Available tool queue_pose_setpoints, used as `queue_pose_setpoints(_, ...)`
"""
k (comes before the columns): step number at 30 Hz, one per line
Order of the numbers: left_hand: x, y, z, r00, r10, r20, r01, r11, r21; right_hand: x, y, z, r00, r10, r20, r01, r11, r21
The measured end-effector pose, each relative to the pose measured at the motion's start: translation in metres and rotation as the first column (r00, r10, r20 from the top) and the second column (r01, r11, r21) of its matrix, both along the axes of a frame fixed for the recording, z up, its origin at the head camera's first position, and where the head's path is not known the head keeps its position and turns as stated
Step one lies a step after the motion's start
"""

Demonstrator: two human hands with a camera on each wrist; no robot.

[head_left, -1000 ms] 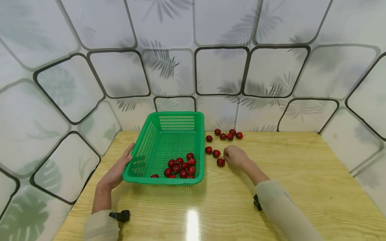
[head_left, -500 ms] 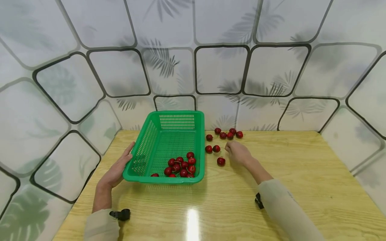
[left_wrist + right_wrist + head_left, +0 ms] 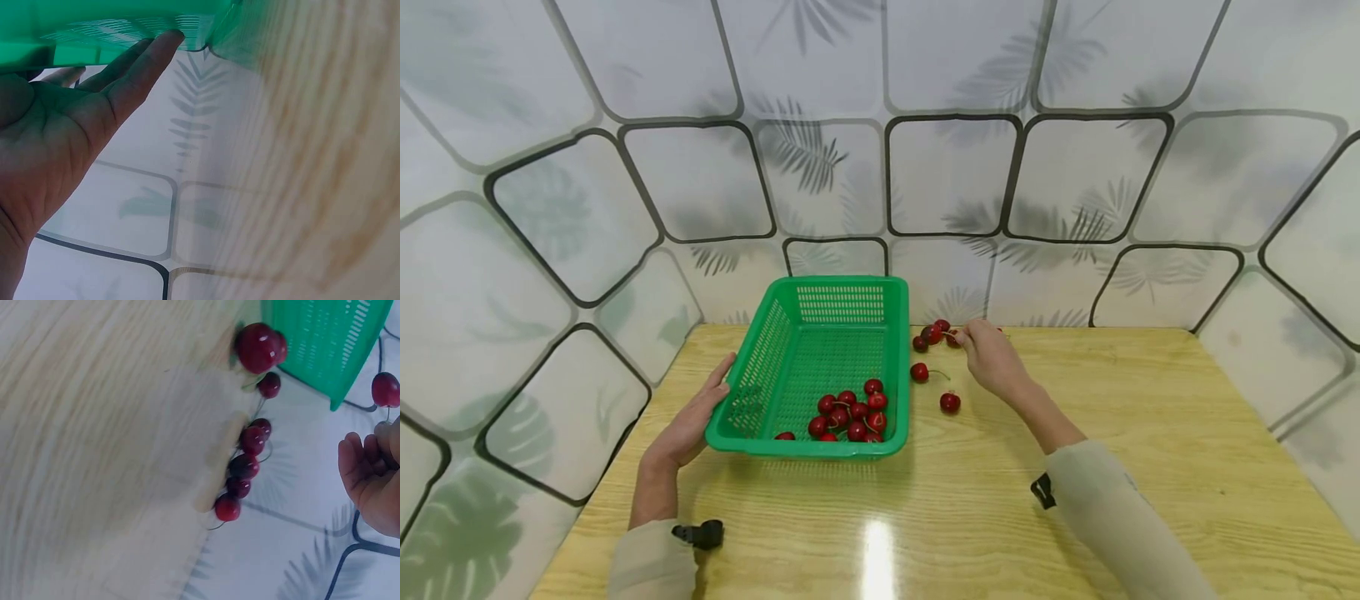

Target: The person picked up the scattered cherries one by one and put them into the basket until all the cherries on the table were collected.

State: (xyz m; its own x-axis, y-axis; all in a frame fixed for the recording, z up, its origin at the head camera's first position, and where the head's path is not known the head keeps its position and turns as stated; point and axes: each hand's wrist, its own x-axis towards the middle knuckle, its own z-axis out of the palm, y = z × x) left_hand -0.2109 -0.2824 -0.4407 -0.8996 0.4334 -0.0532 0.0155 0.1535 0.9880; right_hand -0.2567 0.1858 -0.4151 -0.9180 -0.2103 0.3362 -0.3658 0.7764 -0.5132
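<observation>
A green plastic basket stands left of centre in the head view, with several dark red cherries at its near right. Along its left side lies my left hand, fingers extended against the outer wall in the left wrist view. Just right of the basket, my right hand pinches a cherry by its stem. That cherry is clear of the table in the right wrist view. In the head view it overlaps the back group of cherries, and the hand covers part of that group.
Two loose cherries lie right of the basket: one cherry near its wall and one cherry closer to me. Several more cherries form a row at the back. A patterned wall covering rises behind the wooden table.
My right hand has taken a cherry by its stem from beside the basket and lifted it toward the back row. The left hand and basket have stayed put.
</observation>
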Motion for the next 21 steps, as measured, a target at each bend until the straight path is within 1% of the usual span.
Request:
queue_pose_setpoints(3,0.0,0.0,0.0,1.0,-0.003,-0.001,0.003,1.0,0.0,0.003,-0.01,0.008,1.0,0.012,-0.023,-0.013,0.999,-0.041)
queue_pose_setpoints(6,-0.001,-0.001,0.0,1.0,-0.001,-0.002,0.001,1.0,-0.004,0.008,-0.022,0.014,0.998,0.039,-0.04,-0.042,0.997,-0.067)
queue_pose_setpoints(13,0.001,-0.002,-0.001,1.0,0.01,0.001,-0.01,1.0,-0.014,0.019,-0.054,0.02,0.988,0.118,-0.097,-0.128,0.985,-0.113)
queue_pose_setpoints(17,0.001,-0.001,-0.001,1.0,0.006,0.001,-0.006,1.0,-0.002,0.023,-0.069,0.021,0.983,0.156,-0.094,-0.165,0.981,-0.1)
queue_pose_setpoints(19,0.001,-0.001,-0.001,1.0,0.005,0.001,-0.005,1.0,0.003,0.024,-0.075,0.022,0.982,0.172,-0.074,-0.178,0.98,-0.09)
queue_pose_setpoints(21,0.0,0.0,-0.001,1.0,0.003,0.001,-0.003,1.0,0.007,0.024,-0.081,0.023,0.981,0.182,-0.07,-0.187,0.981,-0.058)
